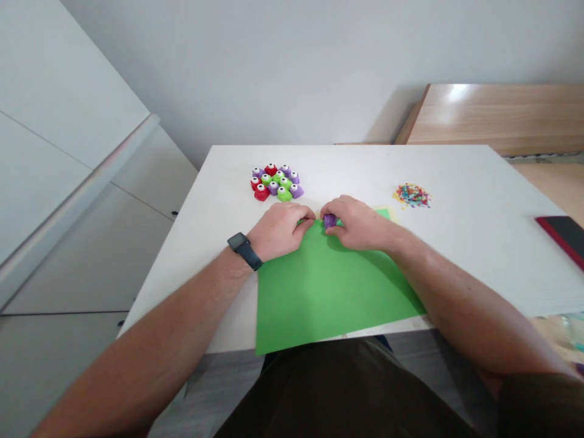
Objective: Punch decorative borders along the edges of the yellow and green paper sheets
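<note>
A green paper sheet (326, 292) lies on the white table (460, 255), its near corner hanging over the front edge. My right hand (358, 224) grips a small purple craft paper punch (330, 220) at the far edge of the sheet. My left hand (278, 230) sits just beside it, fingers pinching that same edge. A black watch (244, 249) circles my left wrist. Several red, purple and green paper punches (276, 181) stand grouped beyond my left hand. Off to the right lies a small pile of multicoloured paper cut-outs (412, 195).
A pale yellow paper (392, 214) shows under the sheet's far edge. A black and red phone or case (563, 237) lies at the table's right edge. A wooden surface (497, 115) stands behind the table, with white cupboards (68, 201) to the left.
</note>
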`<state>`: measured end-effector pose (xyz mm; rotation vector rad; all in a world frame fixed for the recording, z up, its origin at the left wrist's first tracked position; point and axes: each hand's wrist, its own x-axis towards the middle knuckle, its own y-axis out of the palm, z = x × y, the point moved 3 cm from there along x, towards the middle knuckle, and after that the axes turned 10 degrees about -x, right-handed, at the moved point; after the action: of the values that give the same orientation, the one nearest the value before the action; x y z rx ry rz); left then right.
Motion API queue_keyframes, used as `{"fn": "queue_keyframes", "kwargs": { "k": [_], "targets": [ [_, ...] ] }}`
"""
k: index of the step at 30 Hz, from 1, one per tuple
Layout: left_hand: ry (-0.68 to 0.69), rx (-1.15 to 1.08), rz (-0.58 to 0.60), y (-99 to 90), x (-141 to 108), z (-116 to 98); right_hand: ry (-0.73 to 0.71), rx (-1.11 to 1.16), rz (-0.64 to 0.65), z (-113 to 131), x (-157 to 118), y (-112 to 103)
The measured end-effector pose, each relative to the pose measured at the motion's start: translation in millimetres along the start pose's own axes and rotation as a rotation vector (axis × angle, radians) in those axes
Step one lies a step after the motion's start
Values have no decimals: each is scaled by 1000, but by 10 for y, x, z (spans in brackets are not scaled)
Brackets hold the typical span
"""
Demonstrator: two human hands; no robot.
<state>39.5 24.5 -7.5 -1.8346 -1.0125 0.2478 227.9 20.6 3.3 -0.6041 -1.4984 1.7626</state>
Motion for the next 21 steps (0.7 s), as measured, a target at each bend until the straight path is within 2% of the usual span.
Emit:
{"fn": "queue_keyframes", "kwargs": {
  "k": [5,10,15,21],
  "targets": [
    [-31,-46,-22,-11,26,-52,-8,-23,-9,6,4,-2],
    [-74,-109,-65,78,92,-119,-7,-71,6,34,9,-18],
    [-76,-153,-58,171,118,-125,-20,-99,3,66,6,-43],
    [-83,-145,-33,188,126,-123,-11,-99,12,74,3,-46]
  ]
}}
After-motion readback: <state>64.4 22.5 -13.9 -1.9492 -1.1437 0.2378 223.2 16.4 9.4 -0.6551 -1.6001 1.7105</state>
